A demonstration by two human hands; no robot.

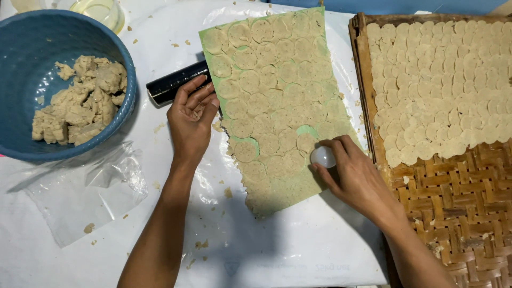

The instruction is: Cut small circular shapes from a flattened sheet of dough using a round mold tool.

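- Left hand lying flat, fingers together, pinning the left edge of the dough sheet; black roller just behind the fingertips.
- Right hand clamping fingers round a small white cutter, pressing near the sheet's lower right edge.
- Sheet lying mid-table on a green mat, scored all over with round cuts; green showing where discs are gone.
- Looking thin, soft, crumbly at the edges; likely tearing if pulled. Discs probably light and fragile, best lifting by sliding under the rim, not pinching.
- Woven tray sitting at right, upper part packed with overlapping discs.
- Blue bowl at left holding lumps of spare dough.
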